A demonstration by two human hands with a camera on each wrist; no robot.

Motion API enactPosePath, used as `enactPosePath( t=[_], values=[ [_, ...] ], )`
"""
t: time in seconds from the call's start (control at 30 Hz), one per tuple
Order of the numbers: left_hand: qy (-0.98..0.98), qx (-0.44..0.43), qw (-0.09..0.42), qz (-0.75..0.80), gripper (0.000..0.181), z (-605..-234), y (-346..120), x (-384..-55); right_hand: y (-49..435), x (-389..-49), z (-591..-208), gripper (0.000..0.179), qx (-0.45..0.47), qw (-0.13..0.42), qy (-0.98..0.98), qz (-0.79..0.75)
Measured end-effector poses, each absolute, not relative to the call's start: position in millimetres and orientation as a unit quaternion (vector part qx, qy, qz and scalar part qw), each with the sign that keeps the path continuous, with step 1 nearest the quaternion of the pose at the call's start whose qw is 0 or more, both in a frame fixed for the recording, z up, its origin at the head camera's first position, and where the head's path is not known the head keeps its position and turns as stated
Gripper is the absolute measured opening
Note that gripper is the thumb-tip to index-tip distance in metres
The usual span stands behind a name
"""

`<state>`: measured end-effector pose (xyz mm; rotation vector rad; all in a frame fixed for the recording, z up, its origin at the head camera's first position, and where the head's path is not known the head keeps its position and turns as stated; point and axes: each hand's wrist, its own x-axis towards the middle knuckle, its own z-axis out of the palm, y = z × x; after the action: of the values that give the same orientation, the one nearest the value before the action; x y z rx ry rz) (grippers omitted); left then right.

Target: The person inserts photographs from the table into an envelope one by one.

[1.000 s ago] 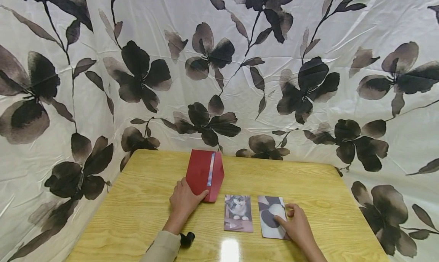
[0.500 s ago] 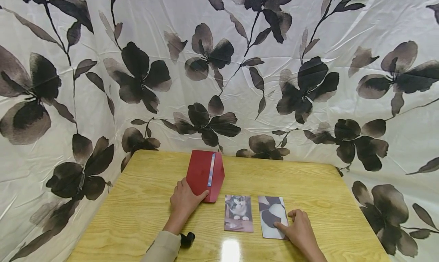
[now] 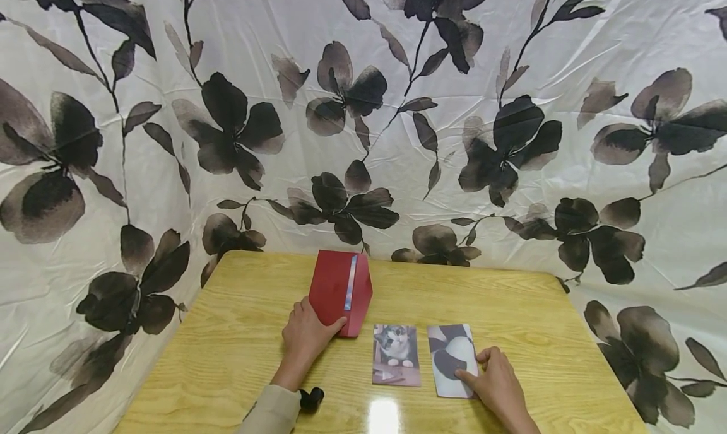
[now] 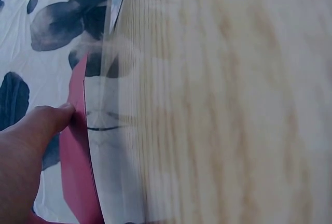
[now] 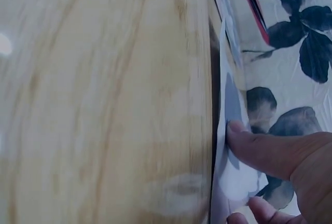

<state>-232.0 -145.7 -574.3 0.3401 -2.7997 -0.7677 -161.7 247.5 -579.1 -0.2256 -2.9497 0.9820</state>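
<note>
A red envelope point(image 3: 332, 289) is in my left hand point(image 3: 307, 333), toward the back of the table. A bluish-white strip shows along its flap. My left thumb point(image 4: 49, 117) lies on the red paper in the left wrist view; the other fingers are at its left side, partly hidden. My right hand point(image 3: 496, 380) holds a photo print of grey and white shapes point(image 3: 449, 346) by its lower right side. In the right wrist view that thumb point(image 5: 254, 143) presses on the print's face, with fingertips point(image 5: 262, 208) at its edge. A cat photo point(image 3: 394, 352) lies between envelope and print.
The yellow wood-grain table point(image 3: 255, 295) has its back edge against a white curtain point(image 3: 431, 125) with dark flowers. A small black object point(image 3: 312, 399) is beside my left sleeve point(image 3: 272, 409).
My right hand's fingers have slid slightly down the print's right edge, nearer me. The left hand and envelope stay in place; the view has shifted a little.
</note>
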Motion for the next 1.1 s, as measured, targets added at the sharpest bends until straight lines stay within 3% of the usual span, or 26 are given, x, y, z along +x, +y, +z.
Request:
enactPosePath(
  t=[0.23,0.67,1.1],
  values=[
    [-0.950,0.116,0.110,-0.269,0.104,-575.7,-144.6,-228.9,245.8,-158.6,-576.4,0.053,-0.065,0.013,-0.939,0.338],
    [-0.949,0.120,0.116,-0.268,0.105,-575.9,-145.8,-231.0,253.7,-166.7,-570.4,0.016,-0.073,0.005,-0.915,0.398],
    [-0.951,0.117,0.108,-0.265,0.107,-576.5,-146.9,-232.9,261.5,-178.5,-567.9,0.018,-0.060,0.012,-0.901,0.430]
  ],
)
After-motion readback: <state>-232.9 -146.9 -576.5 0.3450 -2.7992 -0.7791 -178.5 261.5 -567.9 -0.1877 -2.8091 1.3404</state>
